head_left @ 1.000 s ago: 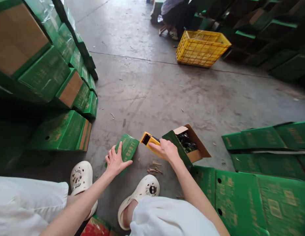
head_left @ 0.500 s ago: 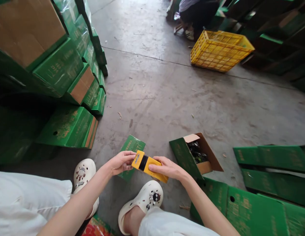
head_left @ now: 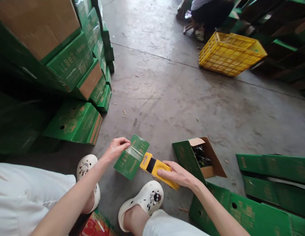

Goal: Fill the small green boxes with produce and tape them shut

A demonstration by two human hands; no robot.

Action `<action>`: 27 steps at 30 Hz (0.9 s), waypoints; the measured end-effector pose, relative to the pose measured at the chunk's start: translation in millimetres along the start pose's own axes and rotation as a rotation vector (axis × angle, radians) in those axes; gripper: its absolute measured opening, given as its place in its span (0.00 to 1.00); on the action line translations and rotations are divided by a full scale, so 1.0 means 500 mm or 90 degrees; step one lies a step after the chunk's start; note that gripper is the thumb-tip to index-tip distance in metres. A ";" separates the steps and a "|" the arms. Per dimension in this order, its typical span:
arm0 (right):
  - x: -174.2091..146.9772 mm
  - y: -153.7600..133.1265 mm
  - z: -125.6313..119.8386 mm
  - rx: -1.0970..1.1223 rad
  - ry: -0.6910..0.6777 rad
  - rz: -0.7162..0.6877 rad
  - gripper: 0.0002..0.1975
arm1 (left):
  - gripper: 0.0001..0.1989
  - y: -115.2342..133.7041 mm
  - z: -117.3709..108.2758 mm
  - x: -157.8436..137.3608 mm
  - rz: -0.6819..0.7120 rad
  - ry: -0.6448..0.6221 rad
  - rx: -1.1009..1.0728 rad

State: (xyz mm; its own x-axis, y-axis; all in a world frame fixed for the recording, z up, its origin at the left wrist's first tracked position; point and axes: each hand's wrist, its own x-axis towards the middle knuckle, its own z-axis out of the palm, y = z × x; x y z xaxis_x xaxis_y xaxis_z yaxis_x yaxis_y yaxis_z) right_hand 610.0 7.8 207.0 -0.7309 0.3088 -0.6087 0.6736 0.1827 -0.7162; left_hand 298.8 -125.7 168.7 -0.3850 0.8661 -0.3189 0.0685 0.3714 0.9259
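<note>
The left hand [head_left: 118, 147] is pinching tape [head_left: 134, 152] between closed fingertips; the tape is spanning the carton [head_left: 128, 166], which is sitting between the hands, toward the dispenser [head_left: 156, 167], which the right hand [head_left: 178, 173] is gripping. Uneven pulling could be skewing or wrinkling the tape.

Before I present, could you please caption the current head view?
Clear tape spans a green box, left hand at one end, right hand holding a yellow dispenser.
</note>
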 end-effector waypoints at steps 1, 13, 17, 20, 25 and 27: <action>-0.009 0.017 -0.002 -0.015 0.004 0.010 0.24 | 0.15 -0.005 -0.027 0.011 0.008 0.033 0.008; 0.013 0.113 0.035 0.033 0.031 0.027 0.29 | 0.20 -0.093 -0.092 0.029 -0.025 0.059 0.035; 0.023 0.132 0.037 0.026 0.039 0.043 0.29 | 0.22 -0.122 -0.080 0.028 -0.037 0.076 0.030; 0.035 0.142 0.045 -0.025 0.050 0.062 0.29 | 0.22 -0.150 -0.068 0.033 -0.037 0.081 0.030; 0.071 0.141 0.058 -0.073 0.054 0.074 0.27 | 0.23 -0.202 -0.028 0.035 -0.048 0.083 0.031; 0.090 0.134 0.064 -0.079 0.051 0.083 0.26 | 0.24 -0.223 -0.005 0.034 -0.053 0.078 0.028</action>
State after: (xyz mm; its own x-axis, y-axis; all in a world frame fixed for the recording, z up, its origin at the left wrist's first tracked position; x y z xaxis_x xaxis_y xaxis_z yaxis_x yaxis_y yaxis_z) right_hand 618.7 4.0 120.8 -0.6283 0.4095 -0.6615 0.7744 0.2479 -0.5821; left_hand 282.4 -153.4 60.5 -0.5008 0.7848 -0.3651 0.0705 0.4574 0.8865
